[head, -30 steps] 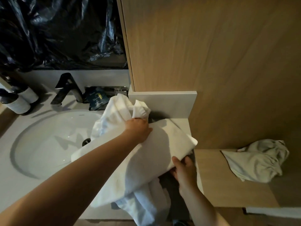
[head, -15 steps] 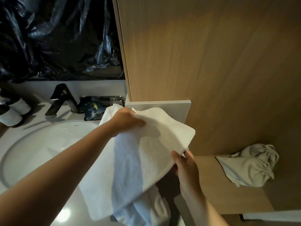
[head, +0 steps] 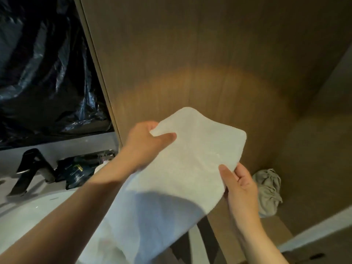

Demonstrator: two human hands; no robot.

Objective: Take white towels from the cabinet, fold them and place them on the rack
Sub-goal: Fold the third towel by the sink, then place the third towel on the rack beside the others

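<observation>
A folded white towel [head: 186, 164] is held up in front of the wooden wall panel [head: 209, 63]. My left hand [head: 146, 145] grips its upper left edge, thumb lying on top of the cloth. My right hand [head: 240, 185] pinches its right edge from below, thumb on the front face. The towel's lower part hangs down in shadow towards the counter. No rack and no cabinet are in view.
A white sink basin [head: 22, 216] with a black faucet [head: 32, 168] lies at lower left, a dark packet [head: 76, 172] behind it. Black plastic sheeting [head: 42, 69] covers the upper left. A crumpled grey cloth [head: 268, 189] sits on a wooden ledge [head: 276, 231] at right.
Both hands have lifted the towel up off the counter and to the right, in front of the wood panel. The view has tilted upward with it.
</observation>
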